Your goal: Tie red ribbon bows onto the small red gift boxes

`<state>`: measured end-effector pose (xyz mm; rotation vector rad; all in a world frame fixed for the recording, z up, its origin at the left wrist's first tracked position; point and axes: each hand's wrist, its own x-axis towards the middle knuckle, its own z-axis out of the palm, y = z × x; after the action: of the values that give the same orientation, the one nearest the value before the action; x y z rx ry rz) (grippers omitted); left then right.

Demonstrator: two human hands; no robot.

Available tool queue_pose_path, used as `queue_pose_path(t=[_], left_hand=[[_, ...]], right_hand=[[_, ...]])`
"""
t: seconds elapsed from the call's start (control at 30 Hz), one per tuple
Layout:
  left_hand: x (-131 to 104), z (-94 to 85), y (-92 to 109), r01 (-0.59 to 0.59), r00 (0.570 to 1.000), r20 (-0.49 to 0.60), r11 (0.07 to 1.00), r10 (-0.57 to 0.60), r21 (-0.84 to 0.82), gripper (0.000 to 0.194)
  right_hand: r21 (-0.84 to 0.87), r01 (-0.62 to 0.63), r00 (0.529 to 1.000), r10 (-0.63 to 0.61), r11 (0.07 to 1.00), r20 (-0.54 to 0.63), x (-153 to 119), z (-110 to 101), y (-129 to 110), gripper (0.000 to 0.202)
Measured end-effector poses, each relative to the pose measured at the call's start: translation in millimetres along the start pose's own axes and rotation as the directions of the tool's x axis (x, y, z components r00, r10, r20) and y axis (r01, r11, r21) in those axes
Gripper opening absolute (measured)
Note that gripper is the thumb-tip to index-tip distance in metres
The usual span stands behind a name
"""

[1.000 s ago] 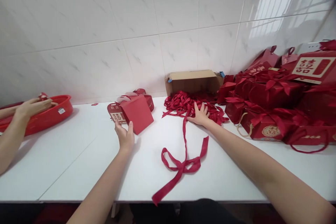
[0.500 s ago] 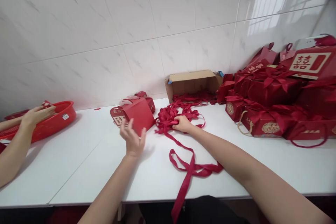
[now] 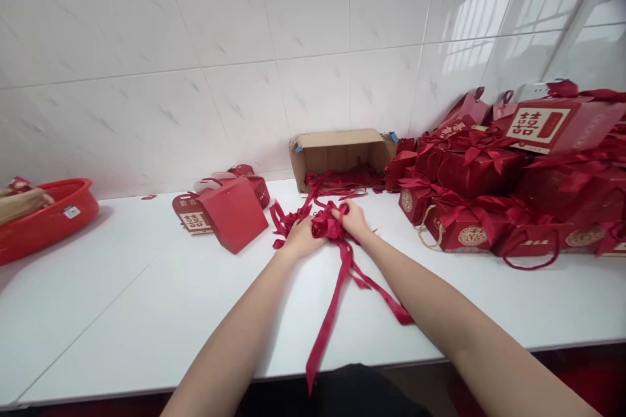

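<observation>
Both of my hands are in a tangled heap of dark red ribbon (image 3: 328,225) on the white table. My left hand (image 3: 304,238) closes on the heap from the left, its fingertips partly hidden by ribbon. From the right, my right hand (image 3: 353,220) pinches a bunch of the same ribbon. Long loose ends trail toward me, one hanging over the table's front edge. Left of the heap stands a plain red gift box (image 3: 235,214), with a smaller box bearing gold and white lettering (image 3: 196,216) beside it.
An open cardboard box (image 3: 342,139) with more ribbon lies on its side against the tiled wall. Stacked red gift boxes with bows (image 3: 482,208) fill the right side. At far left, another person's arm (image 3: 22,204) reaches over a red plastic basin (image 3: 81,202).
My left hand has moved right from near the red box into the ribbon heap and closed. My right hand has gathered the ribbon, drawing the trailing lengths in. The view has shifted right.
</observation>
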<state>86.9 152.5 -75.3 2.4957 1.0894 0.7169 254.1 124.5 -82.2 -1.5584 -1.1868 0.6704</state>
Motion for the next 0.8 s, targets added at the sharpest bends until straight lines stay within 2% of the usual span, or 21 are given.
queue_pose_path(t=[0.1, 0.17, 0.23, 0.37, 0.4, 0.47, 0.57, 0.63, 0.67, 0.7, 0.73, 0.77, 0.8], left_hand=[[-4.8, -2.5, -2.9, 0.071, 0.995, -0.072, 0.997, -0.073, -0.035, 0.031], [-7.3, -6.9, -8.4, 0.153, 0.973, -0.166, 0.987, -0.160, -0.054, 0.033], [-6.3, -11.8, -16.8, 0.250, 0.921, -0.285, 0.964, -0.266, -0.093, 0.035], [2.1, -21.0, -35.0, 0.377, 0.776, -0.450, 0.897, -0.442, -0.231, 0.039], [4.1, -22.8, -37.7, 0.384, 0.754, -0.464, 0.885, -0.465, -0.262, 0.041], [6.1, -24.8, -38.1, 0.374, 0.737, -0.475, 0.875, -0.481, -0.306, 0.047], [2.4, -19.9, -25.0, 0.304, 0.774, -0.468, 0.899, -0.427, -0.316, 0.055], [-4.2, -11.6, -10.7, 0.194, 0.881, -0.372, 0.940, -0.292, -0.279, 0.059], [-7.9, -7.1, -3.6, 0.108, 0.946, -0.271, 0.962, -0.177, -0.251, 0.061], [-11.5, -3.2, 2.8, -0.006, 0.991, -0.134, 0.978, -0.023, -0.208, 0.062], [-14.8, -0.4, 8.2, -0.101, 0.995, -0.033, 0.982, 0.097, -0.162, 0.061], [-17.5, 1.0, 12.4, -0.184, 0.981, 0.038, 0.977, 0.189, -0.113, 0.061], [-19.7, 1.0, 15.4, -0.242, 0.967, 0.066, 0.969, 0.245, -0.059, 0.061]], right_hand=[[-0.144, -0.053, 0.982, 0.026, 0.988, -0.186, 11.9, -17.3, 10.1, 0.051], [-0.201, -0.092, 0.970, 0.042, 0.975, -0.240, 16.1, -22.7, 15.1, 0.061], [-0.219, -0.101, 0.972, 0.049, 0.970, -0.228, 18.0, -25.5, 17.2, 0.061], [-0.141, -0.107, 0.983, 0.084, 0.984, -0.163, 14.4, -25.8, 9.7, 0.056], [-0.106, -0.121, 0.982, 0.103, 0.987, -0.159, 10.8, -22.6, 4.9, 0.057], [-0.029, -0.137, 0.981, 0.132, 0.990, -0.145, -0.6, -9.2, -7.3, 0.063], [0.111, -0.091, 0.994, 0.096, 0.990, -0.044, -23.7, 22.6, -26.4, 0.061], [0.323, -0.104, 0.993, 0.083, 0.941, 0.080, -35.3, 40.5, -33.5, 0.051], [0.403, -0.132, 0.988, 0.089, 0.906, 0.123, -38.0, 45.6, -34.2, 0.044], [0.456, -0.161, 0.984, 0.105, 0.875, 0.146, -38.2, 47.4, -32.7, 0.036], [0.479, -0.183, 0.981, 0.131, 0.859, 0.141, -35.8, 45.9, -29.5, 0.029], [0.471, -0.189, 0.982, 0.159, 0.862, 0.103, -31.2, 41.3, -24.9, 0.024], [0.458, -0.180, 0.983, 0.177, 0.871, 0.050, -24.8, 34.0, -19.5, 0.021]])
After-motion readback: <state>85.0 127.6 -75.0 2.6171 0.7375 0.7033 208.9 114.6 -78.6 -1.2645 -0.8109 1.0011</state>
